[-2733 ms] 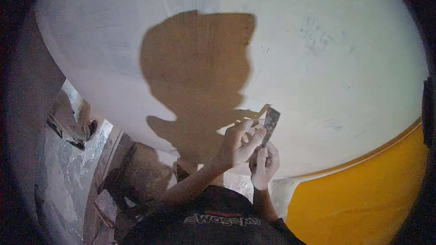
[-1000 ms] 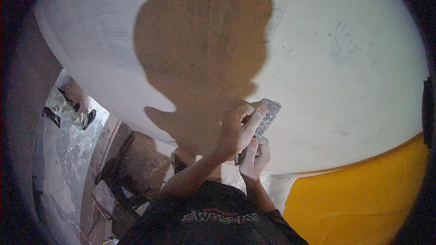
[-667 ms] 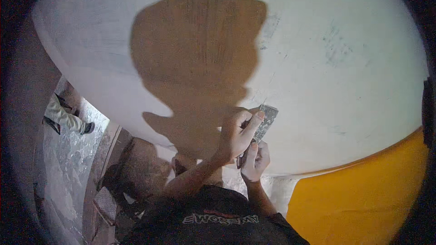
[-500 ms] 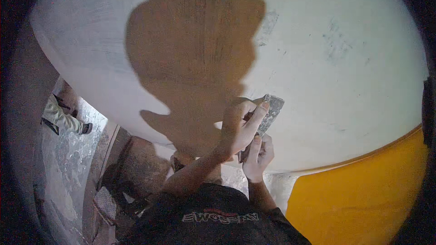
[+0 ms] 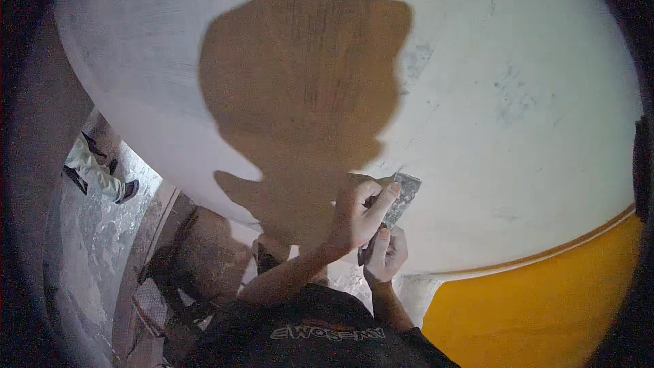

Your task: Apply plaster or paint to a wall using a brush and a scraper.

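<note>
A large, pale, curved panel [image 5: 490, 163] spreads before me, with a brown patch of my shadow and dark smudges on it. Against its lower part lies a grey, mottled flat block [image 5: 403, 199], which looks like a sanding block. My left hand [image 5: 361, 215] is closed on its upper part, the thumb along its face. Below, my right hand [image 5: 386, 255] grips the lower end, thumb up. Most of the fingers and the block's underside are hidden.
A yellow surface [image 5: 531, 313] adjoins the panel's brown lower edge at right. At far left, another person's legs in light trousers [image 5: 95, 174] show on a stained floor [image 5: 85, 259]. Dark, cluttered objects [image 5: 204, 252] lie below the panel at left.
Both hands and the block have slid down the panel, toward its lower edge and slightly left. The view has shifted a little. Both hands keep their hold.
</note>
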A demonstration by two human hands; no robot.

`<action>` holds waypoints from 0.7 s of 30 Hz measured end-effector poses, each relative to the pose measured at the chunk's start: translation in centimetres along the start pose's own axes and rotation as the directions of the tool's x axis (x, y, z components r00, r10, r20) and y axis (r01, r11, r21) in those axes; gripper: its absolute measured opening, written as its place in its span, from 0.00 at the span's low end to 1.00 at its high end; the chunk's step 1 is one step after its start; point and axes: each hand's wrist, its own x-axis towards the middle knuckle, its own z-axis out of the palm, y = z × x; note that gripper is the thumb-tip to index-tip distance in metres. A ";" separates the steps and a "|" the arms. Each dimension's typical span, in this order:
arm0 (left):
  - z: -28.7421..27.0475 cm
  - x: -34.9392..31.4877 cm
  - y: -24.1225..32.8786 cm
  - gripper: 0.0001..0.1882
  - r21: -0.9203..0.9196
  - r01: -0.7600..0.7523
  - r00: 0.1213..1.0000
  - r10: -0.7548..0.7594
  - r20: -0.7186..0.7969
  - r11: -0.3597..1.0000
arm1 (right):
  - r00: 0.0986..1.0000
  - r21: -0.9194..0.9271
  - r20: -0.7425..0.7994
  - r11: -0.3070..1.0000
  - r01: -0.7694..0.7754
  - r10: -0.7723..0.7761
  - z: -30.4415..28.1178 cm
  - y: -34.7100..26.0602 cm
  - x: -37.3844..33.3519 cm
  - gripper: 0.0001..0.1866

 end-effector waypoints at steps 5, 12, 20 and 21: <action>-0.9 0.3 1.3 0.20 0.234 -0.055 0.998 0.055 0.008 0.971 | 0.982 0.208 -0.008 0.960 -0.185 0.191 1.7 -3.9 1.5 0.11; 1.2 0.5 -0.4 0.20 -0.051 -0.037 0.997 0.034 -0.063 0.998 | 0.994 0.075 0.006 0.991 -0.112 0.111 -0.1 -2.7 1.1 0.08; 0.8 0.9 -2.8 0.21 -0.125 0.022 0.998 -0.030 -0.059 0.992 | 0.992 0.199 0.041 0.972 -0.124 0.118 0.7 -2.0 1.4 0.09; 0.4 1.5 -1.6 0.21 -0.127 0.024 0.998 -0.031 -0.055 0.992 | 0.989 0.221 0.032 0.964 -0.149 0.145 0.8 -2.1 1.4 0.10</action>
